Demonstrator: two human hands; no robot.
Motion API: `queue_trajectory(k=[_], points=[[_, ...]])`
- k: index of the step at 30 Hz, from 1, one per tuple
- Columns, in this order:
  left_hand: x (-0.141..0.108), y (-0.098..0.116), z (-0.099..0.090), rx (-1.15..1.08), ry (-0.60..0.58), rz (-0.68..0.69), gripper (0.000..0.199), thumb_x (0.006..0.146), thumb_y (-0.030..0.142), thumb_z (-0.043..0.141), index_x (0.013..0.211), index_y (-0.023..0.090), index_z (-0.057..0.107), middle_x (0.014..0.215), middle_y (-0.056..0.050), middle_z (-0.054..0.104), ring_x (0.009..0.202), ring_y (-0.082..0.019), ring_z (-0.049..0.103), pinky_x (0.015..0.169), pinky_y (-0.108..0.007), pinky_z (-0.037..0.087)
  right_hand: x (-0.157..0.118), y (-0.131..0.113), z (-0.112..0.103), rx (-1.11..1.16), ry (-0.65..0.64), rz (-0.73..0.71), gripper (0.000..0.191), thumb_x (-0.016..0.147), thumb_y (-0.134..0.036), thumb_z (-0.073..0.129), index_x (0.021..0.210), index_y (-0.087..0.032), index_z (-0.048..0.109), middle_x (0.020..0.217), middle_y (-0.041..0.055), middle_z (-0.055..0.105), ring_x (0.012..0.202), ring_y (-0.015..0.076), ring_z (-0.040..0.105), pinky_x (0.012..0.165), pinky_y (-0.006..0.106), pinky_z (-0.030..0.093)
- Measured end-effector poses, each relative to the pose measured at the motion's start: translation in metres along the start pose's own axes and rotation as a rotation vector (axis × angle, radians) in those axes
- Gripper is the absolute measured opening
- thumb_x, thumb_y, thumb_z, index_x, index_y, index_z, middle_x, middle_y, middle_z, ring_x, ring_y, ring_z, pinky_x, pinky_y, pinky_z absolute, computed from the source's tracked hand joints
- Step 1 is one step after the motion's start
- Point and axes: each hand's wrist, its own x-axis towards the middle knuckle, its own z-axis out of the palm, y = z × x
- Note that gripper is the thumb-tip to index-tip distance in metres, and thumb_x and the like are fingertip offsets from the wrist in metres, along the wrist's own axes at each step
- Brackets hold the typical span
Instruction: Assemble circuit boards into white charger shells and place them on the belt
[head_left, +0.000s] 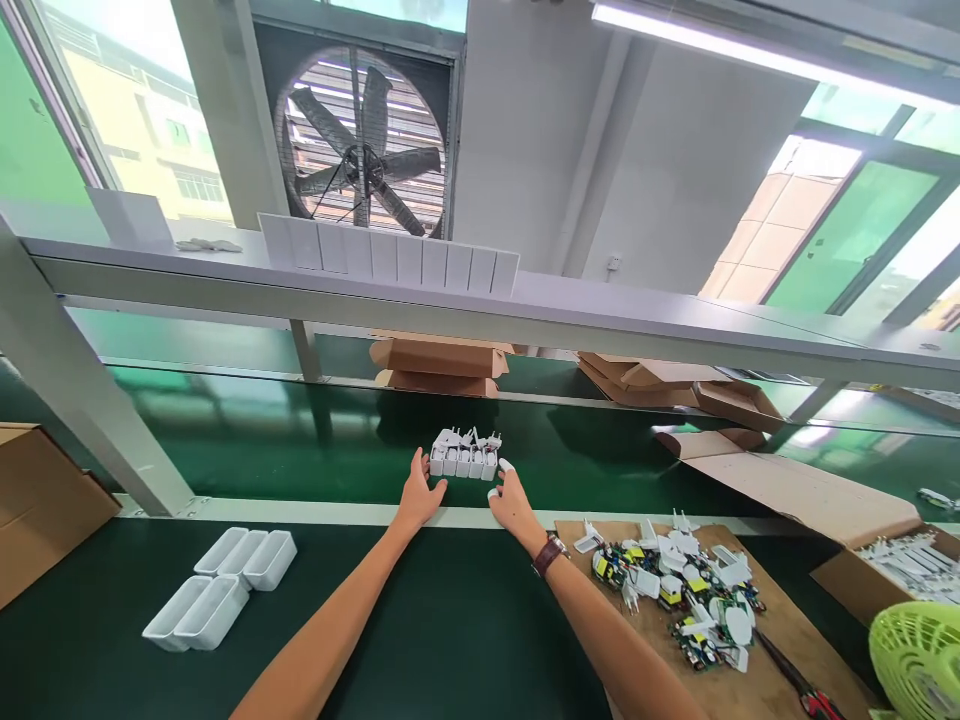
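Note:
A row of several small white cases with plug prongs on top [465, 456] stands on the green belt [247, 440], beyond the pale rail. My left hand [421, 492] is at the row's left end, its thumb and fingers apart. At the right end is my right hand [514, 500], fingers spread, with white covers on two fingertips. Whether either hand touches the cases is hard to tell. On the right, a heap of circuit boards and white plug parts [675, 580] lies on a brown cardboard sheet [795, 620].
Several white trays [214, 610] sit at the left. Red-handled pliers [802, 690] and a green fan [915, 655] are at the lower right. An open carton [862, 580] holds white parts. Another carton [45, 510] stands far left. A shelf [420, 300] crosses above the belt.

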Motion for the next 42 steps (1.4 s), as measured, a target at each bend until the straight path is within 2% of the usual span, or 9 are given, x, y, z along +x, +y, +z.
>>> queue_trajectory(k=[8, 13, 17, 23, 26, 29, 35, 38, 42], points=[[-0.056, 0.001, -0.015, 0.089, 0.003, 0.080, 0.074, 0.081, 0.025, 0.063, 0.149, 0.012, 0.037, 0.153, -0.023, 0.046, 0.144, -0.036, 0.047, 0.120, -0.053, 0.039, -0.125, -0.022, 0.006, -0.017, -0.285, -0.153, 0.037, 0.081, -0.013, 0.061, 0.117, -0.020, 0.069, 0.095, 0.0031, 0.074, 0.075, 0.0140, 0.067, 0.073, 0.027, 0.058], [-0.114, 0.010, -0.044, 0.136, -0.016, 0.156, 0.062, 0.077, 0.030, 0.067, 0.136, 0.018, 0.054, 0.143, -0.016, 0.058, 0.136, -0.034, 0.055, 0.118, -0.052, 0.042, -0.152, -0.025, 0.005, -0.081, -0.256, -0.205, 0.036, 0.086, -0.012, 0.056, 0.119, -0.017, 0.070, 0.098, 0.0061, 0.073, 0.080, 0.0158, 0.068, 0.079, 0.030, 0.057], [-0.155, 0.021, -0.109, 0.277, 0.092, 0.214, 0.056, 0.081, 0.040, 0.064, 0.133, 0.022, 0.057, 0.141, -0.012, 0.060, 0.133, -0.032, 0.057, 0.115, -0.051, 0.044, -0.153, -0.026, 0.004, -0.113, -0.232, -0.257, 0.033, 0.087, -0.013, 0.054, 0.116, -0.016, 0.070, 0.094, 0.0062, 0.071, 0.080, 0.0171, 0.066, 0.081, 0.031, 0.057], [-0.196, 0.031, -0.233, 0.485, 0.449, 0.091, 0.061, 0.077, 0.044, 0.065, 0.131, 0.017, 0.058, 0.136, -0.016, 0.063, 0.129, -0.035, 0.059, 0.110, -0.051, 0.049, -0.157, -0.021, 0.011, -0.116, -0.208, -0.359, 0.033, 0.088, -0.015, 0.051, 0.115, -0.018, 0.070, 0.093, 0.0069, 0.067, 0.084, 0.0201, 0.064, 0.088, 0.037, 0.056], [-0.209, 0.030, -0.267, 0.559, 0.517, 0.014, 0.060, 0.075, 0.041, 0.067, 0.130, 0.016, 0.059, 0.135, -0.017, 0.063, 0.131, -0.036, 0.057, 0.111, -0.051, 0.048, -0.160, -0.020, 0.012, -0.107, -0.187, -0.410, 0.031, 0.089, -0.017, 0.050, 0.113, -0.019, 0.070, 0.094, 0.0079, 0.066, 0.087, 0.0225, 0.064, 0.089, 0.040, 0.056], [-0.211, 0.026, -0.273, 0.598, 0.498, -0.025, 0.061, 0.076, 0.040, 0.068, 0.131, 0.017, 0.058, 0.138, -0.017, 0.061, 0.136, -0.035, 0.053, 0.115, -0.051, 0.043, -0.163, -0.020, 0.012, -0.095, -0.167, -0.451, 0.030, 0.089, -0.017, 0.050, 0.110, -0.019, 0.070, 0.095, 0.0088, 0.066, 0.088, 0.0235, 0.065, 0.089, 0.042, 0.057], [-0.182, 0.021, -0.255, 0.621, 0.514, -0.121, 0.070, 0.072, 0.042, 0.072, 0.133, 0.013, 0.054, 0.142, -0.022, 0.057, 0.137, -0.039, 0.052, 0.112, -0.051, 0.044, -0.167, -0.014, 0.009, -0.140, -0.150, -0.544, 0.030, 0.090, -0.014, 0.046, 0.112, -0.018, 0.068, 0.100, 0.0102, 0.067, 0.091, 0.0236, 0.066, 0.087, 0.040, 0.057], [-0.182, 0.016, -0.238, 0.632, 0.527, -0.155, 0.064, 0.072, 0.038, 0.070, 0.128, 0.009, 0.055, 0.133, -0.026, 0.061, 0.129, -0.041, 0.058, 0.104, -0.050, 0.050, -0.166, -0.011, 0.010, -0.164, -0.156, -0.570, 0.031, 0.091, -0.013, 0.044, 0.113, -0.016, 0.067, 0.101, 0.0113, 0.066, 0.092, 0.0240, 0.066, 0.085, 0.040, 0.058], [-0.199, 0.008, -0.202, 0.678, 0.473, -0.078, 0.055, 0.071, 0.037, 0.068, 0.120, 0.012, 0.058, 0.125, -0.019, 0.065, 0.120, -0.036, 0.062, 0.103, -0.046, 0.051, -0.168, -0.013, 0.014, -0.216, -0.122, -0.605, 0.032, 0.093, -0.011, 0.044, 0.113, -0.017, 0.068, 0.100, 0.0108, 0.066, 0.093, 0.0246, 0.065, 0.085, 0.040, 0.056]])
